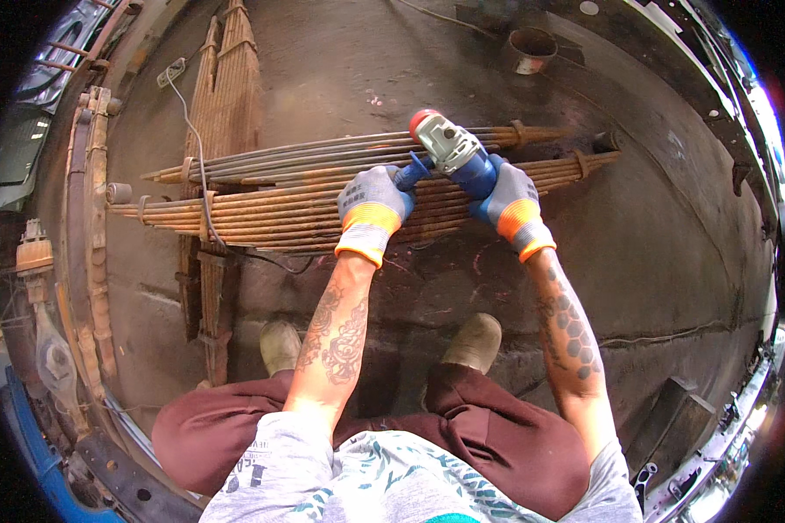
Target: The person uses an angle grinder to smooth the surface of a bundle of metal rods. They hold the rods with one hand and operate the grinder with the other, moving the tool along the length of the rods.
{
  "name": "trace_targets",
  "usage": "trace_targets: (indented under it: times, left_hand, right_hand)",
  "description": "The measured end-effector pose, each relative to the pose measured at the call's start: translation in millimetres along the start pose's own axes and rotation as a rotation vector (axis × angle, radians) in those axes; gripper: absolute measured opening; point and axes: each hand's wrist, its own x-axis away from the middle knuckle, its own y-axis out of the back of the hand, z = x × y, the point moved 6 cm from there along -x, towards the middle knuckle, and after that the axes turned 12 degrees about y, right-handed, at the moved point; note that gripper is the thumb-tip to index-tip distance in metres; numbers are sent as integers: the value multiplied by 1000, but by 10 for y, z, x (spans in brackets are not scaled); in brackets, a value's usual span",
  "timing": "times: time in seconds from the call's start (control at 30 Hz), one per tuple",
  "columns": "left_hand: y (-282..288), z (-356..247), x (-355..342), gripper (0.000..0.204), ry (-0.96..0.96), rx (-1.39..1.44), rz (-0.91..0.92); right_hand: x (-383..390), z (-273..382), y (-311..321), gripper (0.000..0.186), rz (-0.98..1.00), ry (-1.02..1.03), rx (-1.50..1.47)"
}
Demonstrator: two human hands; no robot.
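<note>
Both my hands, in grey and orange gloves with blue palms, hold an angle grinder above two rusty leaf spring packs. My left hand is closed round its blue side handle. My right hand wraps its blue body. The silver head points up and to the left, with a red round part at its end. Under the hands lies the nearer leaf spring pack, brown with rust. Behind it, the farther leaf spring pack shows barer grey metal along its leaves. Whether the grinder touches the metal I cannot tell.
More rusty leaf springs stretch away at the far left, under the two packs. A grey cable runs from a power socket across the packs. A rusty can stands at the back right. An axle-like part lies at the left.
</note>
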Motion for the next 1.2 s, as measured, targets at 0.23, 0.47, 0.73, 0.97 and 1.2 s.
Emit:
trace_targets:
  times: [0.23, 0.47, 0.73, 0.97, 1.2]
  left_hand:
    - [139, 250, 14, 32, 48, 13, -10]
    - [239, 461, -11, 41, 69, 43, -13]
    - [417, 722, 7, 45, 125, 29, -15]
    - [438, 931, -30, 42, 171, 35, -52]
    - [336, 744, -6, 37, 49, -4, -79]
  right_hand:
    - [-30, 316, 18, 52, 68, 33, 2]
    - [-70, 581, 17, 57, 99, 92, -6]
    - [-142, 887, -72, 58, 140, 116, 4]
    - [-156, 1031, -118, 56, 143, 137, -12]
    - [46, 817, -57, 53, 124, 67, -81]
